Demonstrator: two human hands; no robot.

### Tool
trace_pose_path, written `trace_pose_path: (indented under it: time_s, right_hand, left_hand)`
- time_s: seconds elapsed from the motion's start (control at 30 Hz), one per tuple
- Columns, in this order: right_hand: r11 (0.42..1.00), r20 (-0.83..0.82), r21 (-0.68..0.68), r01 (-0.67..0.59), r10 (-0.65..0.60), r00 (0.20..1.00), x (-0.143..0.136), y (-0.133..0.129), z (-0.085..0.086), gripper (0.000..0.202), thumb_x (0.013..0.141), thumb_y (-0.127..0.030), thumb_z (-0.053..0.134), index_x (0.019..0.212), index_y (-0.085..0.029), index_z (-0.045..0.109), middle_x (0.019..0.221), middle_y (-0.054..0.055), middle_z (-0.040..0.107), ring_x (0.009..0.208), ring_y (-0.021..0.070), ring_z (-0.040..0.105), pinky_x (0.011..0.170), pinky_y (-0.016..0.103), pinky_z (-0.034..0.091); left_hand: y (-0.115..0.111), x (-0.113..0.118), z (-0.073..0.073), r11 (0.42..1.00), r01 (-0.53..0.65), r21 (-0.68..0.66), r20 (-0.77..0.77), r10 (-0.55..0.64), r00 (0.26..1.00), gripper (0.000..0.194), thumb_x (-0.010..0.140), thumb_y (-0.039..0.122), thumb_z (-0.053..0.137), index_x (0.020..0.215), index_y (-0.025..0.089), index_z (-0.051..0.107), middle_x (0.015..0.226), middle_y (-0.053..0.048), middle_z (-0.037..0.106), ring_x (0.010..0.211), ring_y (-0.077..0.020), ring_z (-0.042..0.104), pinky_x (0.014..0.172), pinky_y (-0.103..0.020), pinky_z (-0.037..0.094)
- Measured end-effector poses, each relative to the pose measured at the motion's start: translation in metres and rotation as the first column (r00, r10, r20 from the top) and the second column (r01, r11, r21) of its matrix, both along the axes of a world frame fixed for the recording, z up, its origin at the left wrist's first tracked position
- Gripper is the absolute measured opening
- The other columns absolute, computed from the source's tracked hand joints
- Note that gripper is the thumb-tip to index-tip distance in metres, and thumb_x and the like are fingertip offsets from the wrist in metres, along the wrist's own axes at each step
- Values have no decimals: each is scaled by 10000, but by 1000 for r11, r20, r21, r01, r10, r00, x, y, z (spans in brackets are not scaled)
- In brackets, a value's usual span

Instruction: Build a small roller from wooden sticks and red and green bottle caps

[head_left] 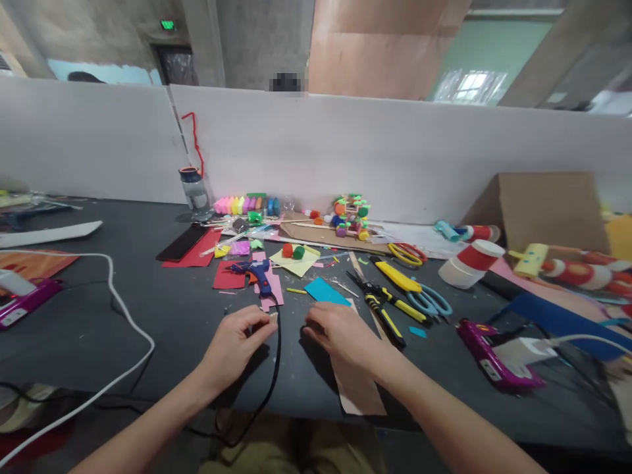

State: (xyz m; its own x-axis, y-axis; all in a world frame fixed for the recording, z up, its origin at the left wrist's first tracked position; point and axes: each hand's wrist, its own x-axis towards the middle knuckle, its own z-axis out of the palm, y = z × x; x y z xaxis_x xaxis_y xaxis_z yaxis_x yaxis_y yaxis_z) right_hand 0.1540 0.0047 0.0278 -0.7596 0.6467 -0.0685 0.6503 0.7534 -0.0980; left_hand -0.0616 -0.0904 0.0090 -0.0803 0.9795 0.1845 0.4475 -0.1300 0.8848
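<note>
My left hand (240, 339) is closed in a pinch above the dark table, with a tiny pale bit at its fingertips too small to name. The black cord of a blue glue gun (260, 274) runs just beside those fingers. My right hand (340, 332) is curled shut with its fingertips turned down and inward; what they hold, if anything, is hidden. Under its wrist lies a strip of tan cardboard (356, 388), and a blue paper piece (326, 291) sits just beyond its knuckles. Black-and-yellow pliers (382, 309) lie to the right of this hand.
Scissors with blue handles (430, 299), a yellow-handled cutter (395, 273) and a red-and-white cup (471, 263) stand or lie on the right. Purple power strips (498, 359) flank the work area. Behind are a bottle (196, 195), a phone (182, 242) and a colourful pompom model (351, 216).
</note>
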Motion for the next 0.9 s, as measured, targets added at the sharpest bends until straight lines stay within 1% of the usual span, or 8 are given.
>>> trace_pose_path:
  time_s: [0.1, 0.2, 0.33, 0.4, 0.53, 0.7, 0.77, 0.9]
  right_hand:
    - [979, -13, 102, 178, -178, 984, 24, 7, -5, 216, 980, -332, 618, 1108, -164, 661, 1122, 68, 681, 979, 202, 668, 862, 418, 568]
    - [904, -97, 198, 378, -365, 926, 56, 16, -10, 198, 976, -330, 618, 1057, -154, 658, 1071, 60, 679, 953, 200, 662, 849, 413, 559]
    - [863, -264, 171, 475, -424, 866, 85, 27, -16, 174, 908, -297, 579, 872, -148, 662, 910, 136, 700, 825, 295, 687, 714, 458, 549]
    - [898, -354, 101, 428, -370, 859, 85, 29, -16, 236, 889, -368, 537, 859, -178, 673, 878, 150, 716, 757, 313, 693, 678, 465, 547]
    - [975, -487, -87, 205, -221, 845, 54, 21, -6, 336, 925, -512, 497, 917, -246, 702, 795, 68, 734, 649, 226, 687, 563, 323, 557]
    - [971, -550, -237, -17, -120, 826, 2, 12, 6, 308, 986, -449, 465, 922, -235, 677, 750, 6, 734, 654, 166, 702, 592, 233, 566]
    - [965, -540, -257, -46, -104, 835, -8, 13, 6, 313, 1006, -409, 441, 906, -227, 675, 708, -3, 718, 630, 156, 691, 574, 222, 548]
    - [978, -452, -208, 16, -111, 885, 0, 16, 1, 218, 974, -380, 546, 924, -232, 698, 871, 33, 749, 763, 189, 696, 671, 268, 527]
  left_hand:
    - [7, 0, -2, 999, 30, 23, -11, -30, 999, 295, 911, 348, 596, 665, 187, 574, 695, 14, 525, 672, -140, 481, 667, -252, 351]
    - [13, 1, -4, 997, 63, 40, -31, -62, 998, 269, 916, 337, 587, 696, 186, 626, 727, -10, 583, 715, -160, 539, 699, -262, 381]
    - [25, 7, 0, 994, 93, 60, -88, -87, 992, 267, 916, 312, 595, 702, 181, 686, 732, -36, 650, 706, -169, 578, 678, -267, 412]
    - [34, 12, 5, 990, 114, 77, -115, -105, 988, 254, 905, 293, 621, 693, 179, 704, 727, -39, 667, 704, -165, 590, 672, -260, 424]
    - [53, 26, 13, 984, 149, 100, -156, -133, 979, 188, 866, 245, 683, 695, 180, 728, 693, -28, 679, 664, -153, 595, 631, -246, 432]
    - [67, 34, 14, 983, 168, 75, -209, -149, 966, 119, 844, 188, 693, 736, 178, 740, 706, -13, 711, 634, -132, 603, 582, -220, 413]
    - [65, 30, 13, 982, 179, 56, -243, -161, 957, 131, 820, 167, 704, 691, 182, 725, 683, -8, 702, 636, -137, 600, 604, -228, 412]
    - [50, 7, 13, 987, 155, 32, -259, -142, 955, 167, 884, 205, 647, 731, 192, 713, 780, -27, 721, 737, -164, 620, 707, -253, 423]
